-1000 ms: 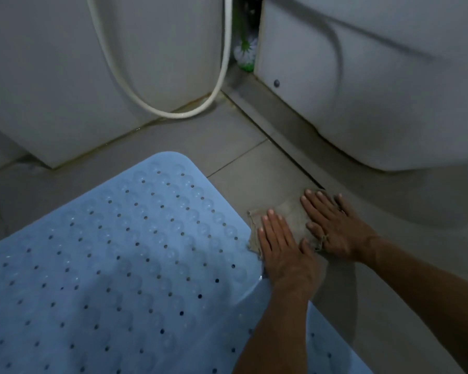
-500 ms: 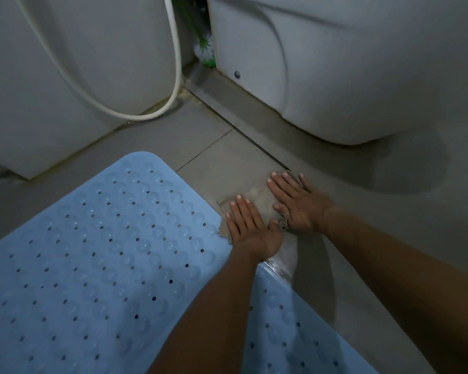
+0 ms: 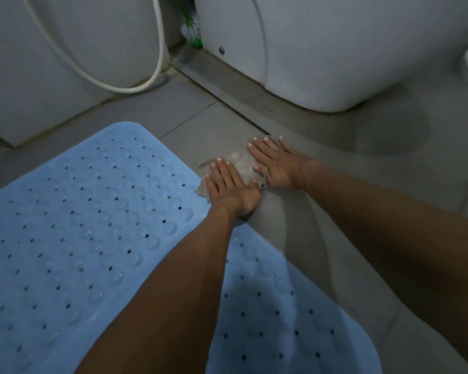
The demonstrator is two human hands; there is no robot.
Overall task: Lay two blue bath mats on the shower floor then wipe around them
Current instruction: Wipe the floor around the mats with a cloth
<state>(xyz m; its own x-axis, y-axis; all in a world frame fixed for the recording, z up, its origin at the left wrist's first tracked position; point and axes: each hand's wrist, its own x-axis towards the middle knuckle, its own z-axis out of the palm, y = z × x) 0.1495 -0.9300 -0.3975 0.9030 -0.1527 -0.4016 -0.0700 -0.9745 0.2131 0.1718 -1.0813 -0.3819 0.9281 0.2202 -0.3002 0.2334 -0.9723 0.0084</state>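
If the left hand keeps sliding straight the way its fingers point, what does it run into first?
Likely bare floor tile first, then the white hose by the wall. The left hand points up-left, skirting the blue mat; depth is uncertain.

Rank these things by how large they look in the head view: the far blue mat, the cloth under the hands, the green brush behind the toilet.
1. far blue mat, largest by far.
2. cloth, partly hidden under both hands.
3. green brush, smallest, though it is farther away and partly hidden, so its true size is unsure.
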